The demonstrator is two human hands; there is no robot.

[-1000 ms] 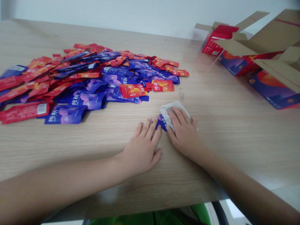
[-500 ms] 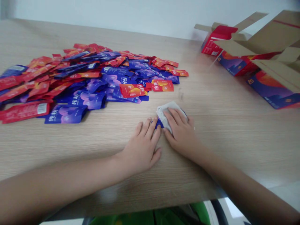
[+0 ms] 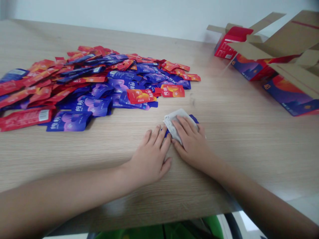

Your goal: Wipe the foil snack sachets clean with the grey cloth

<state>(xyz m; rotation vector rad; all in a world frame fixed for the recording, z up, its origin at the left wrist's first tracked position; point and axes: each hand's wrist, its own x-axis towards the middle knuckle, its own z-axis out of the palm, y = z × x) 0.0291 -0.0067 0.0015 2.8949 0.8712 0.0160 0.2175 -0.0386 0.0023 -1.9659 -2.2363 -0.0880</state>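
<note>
A folded white cloth point(image 3: 171, 119) lies under my right hand point(image 3: 193, 141), whose thumb and fingers grip it and press it down. Beneath the cloth is a blue sachet point(image 3: 193, 118); one corner peeks out at the upper right and another bit at the lower left. My left hand point(image 3: 152, 156) rests flat with its fingers stretched out, the fingertips on the sachet's lower left end. Most of that sachet is hidden by the cloth and my hands.
A wide heap of red and blue sachets point(image 3: 99, 76) spreads over the back left of the wooden table point(image 3: 99, 149). At the right stand open cardboard boxes: a small red one point(image 3: 225, 46) and larger blue-and-red ones point(image 3: 286, 94). A wall point(image 3: 149, 15) rises behind.
My right hand and the cloth have slid slightly left, baring more of the blue sachet's upper right corner. My left hand has stayed in place.
</note>
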